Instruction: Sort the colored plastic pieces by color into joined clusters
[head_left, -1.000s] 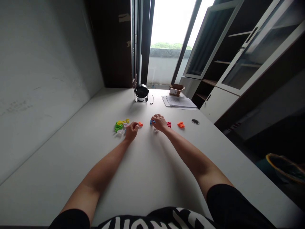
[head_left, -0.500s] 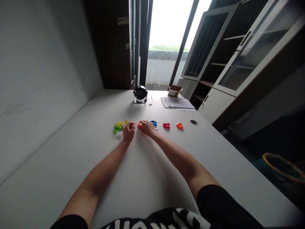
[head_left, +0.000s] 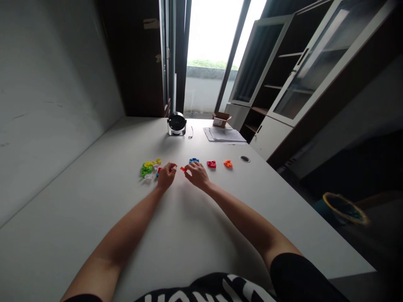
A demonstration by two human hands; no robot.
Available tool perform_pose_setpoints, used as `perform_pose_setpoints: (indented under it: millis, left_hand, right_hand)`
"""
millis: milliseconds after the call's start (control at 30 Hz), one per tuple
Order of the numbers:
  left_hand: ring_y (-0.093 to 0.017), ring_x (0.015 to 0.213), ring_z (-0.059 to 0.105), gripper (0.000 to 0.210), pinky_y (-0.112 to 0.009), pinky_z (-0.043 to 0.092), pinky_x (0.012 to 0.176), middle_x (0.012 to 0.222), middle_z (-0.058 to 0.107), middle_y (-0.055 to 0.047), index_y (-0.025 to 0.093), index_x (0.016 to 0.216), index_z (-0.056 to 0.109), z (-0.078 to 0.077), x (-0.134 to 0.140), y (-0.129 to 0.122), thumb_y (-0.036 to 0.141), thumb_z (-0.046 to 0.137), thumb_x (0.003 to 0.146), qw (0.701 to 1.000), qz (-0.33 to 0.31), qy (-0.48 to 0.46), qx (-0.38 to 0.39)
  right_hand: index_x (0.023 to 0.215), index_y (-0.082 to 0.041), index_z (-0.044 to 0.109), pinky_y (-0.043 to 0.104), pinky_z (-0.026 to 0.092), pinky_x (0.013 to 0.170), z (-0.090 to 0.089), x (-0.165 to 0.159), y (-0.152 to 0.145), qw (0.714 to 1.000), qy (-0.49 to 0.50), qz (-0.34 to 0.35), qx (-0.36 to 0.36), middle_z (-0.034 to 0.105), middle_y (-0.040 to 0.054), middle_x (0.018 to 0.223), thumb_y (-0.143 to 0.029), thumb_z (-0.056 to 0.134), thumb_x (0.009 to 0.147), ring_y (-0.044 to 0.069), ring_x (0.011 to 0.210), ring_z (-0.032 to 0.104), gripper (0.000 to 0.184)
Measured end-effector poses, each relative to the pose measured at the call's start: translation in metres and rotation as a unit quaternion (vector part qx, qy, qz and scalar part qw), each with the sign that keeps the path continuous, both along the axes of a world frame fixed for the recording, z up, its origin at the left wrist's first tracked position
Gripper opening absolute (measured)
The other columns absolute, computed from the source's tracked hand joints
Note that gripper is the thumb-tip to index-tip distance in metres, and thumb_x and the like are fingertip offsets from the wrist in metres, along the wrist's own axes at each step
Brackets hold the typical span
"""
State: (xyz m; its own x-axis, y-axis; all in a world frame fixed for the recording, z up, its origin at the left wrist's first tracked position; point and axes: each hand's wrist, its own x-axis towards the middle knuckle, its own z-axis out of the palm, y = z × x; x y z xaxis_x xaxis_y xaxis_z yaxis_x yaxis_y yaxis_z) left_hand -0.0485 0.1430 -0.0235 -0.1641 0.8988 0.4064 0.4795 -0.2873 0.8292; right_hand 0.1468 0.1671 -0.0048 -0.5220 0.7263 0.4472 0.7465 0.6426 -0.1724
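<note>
Orange piece [head_left: 182, 169] points leftward, long axis roughly crosswise, pinched in the right grip [head_left: 197, 175]; left grip [head_left: 166, 178] unclear.

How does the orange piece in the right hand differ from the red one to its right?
The orange piece is held by the right hand; the red piece lies untouched on the table. The orange piece looks smaller than the red piece. Both are brightly coloured.

Left arm [head_left: 132, 230] and right arm [head_left: 241, 212] both stretched way out front, angling inward, so left hand [head_left: 166, 176] and right hand [head_left: 197, 175] are pretty close but not touching, left fingers curled in, right thumb and fingertips kinda pinched
</note>
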Motion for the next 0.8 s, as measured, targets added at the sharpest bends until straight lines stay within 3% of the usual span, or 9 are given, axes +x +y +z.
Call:
perform_pose_setpoints:
  millis: [167, 400, 667, 800]
  left_hand:
    - [-0.016, 0.062, 0.061, 0.026, -0.027, 0.046, 0.061, 0.073, 0.068, -0.002, 0.02, 0.093, 0.069, -0.001, 0.015, -0.005, 0.041, 0.054, 0.093, 0.988, -0.141, -0.033, -0.053]
    - [-0.015, 0.064, 0.06, 0.031, -0.026, 0.047, 0.063, 0.076, 0.069, -0.005, 0.016, 0.085, 0.07, 0.008, 0.023, -0.01, 0.044, 0.06, 0.091, 0.963, -0.237, -0.084, -0.093]
    - [-0.015, 0.07, 0.058, 0.038, -0.027, 0.046, 0.067, 0.08, 0.07, -0.007, 0.013, 0.095, 0.072, 0.02, 0.028, -0.017, 0.05, 0.067, 0.087, 0.945, -0.28, -0.127, -0.116]
    - [-0.015, 0.071, 0.058, 0.038, -0.027, 0.047, 0.068, 0.085, 0.071, -0.007, 0.014, 0.097, 0.073, 0.019, 0.027, -0.017, 0.05, 0.07, 0.085, 0.947, -0.267, -0.14, -0.108]
  right_hand:
    - [0.111, -0.026, 0.067, 0.039, 0.045, 0.088, -0.006, 0.03, -0.028, 1.0, 0.028, 0.009, 0.012, 0.064, 0.0087, 0.103, -0.033, 0.055, 0.1, 0.027, 0.102, 0.054, 0.018]
    - [0.114, -0.025, 0.064, 0.034, 0.047, 0.086, -0.01, 0.034, -0.04, 0.996, 0.074, 0.039, 0.019, 0.066, 0.0061, 0.098, -0.02, 0.052, 0.1, 0.022, 0.097, 0.057, 0.019]
    - [0.111, -0.025, 0.065, 0.034, 0.049, 0.083, -0.013, 0.035, -0.04, 0.989, 0.111, 0.079, 0.055, 0.066, 0.0053, 0.094, -0.016, 0.058, 0.096, 0.022, 0.094, 0.059, 0.019]
    - [0.123, -0.025, 0.061, 0.037, 0.051, 0.086, -0.014, 0.035, -0.042, 0.987, 0.138, 0.076, 0.042, 0.067, 0.0071, 0.103, -0.018, 0.056, 0.097, 0.024, 0.1, 0.059, 0.028]
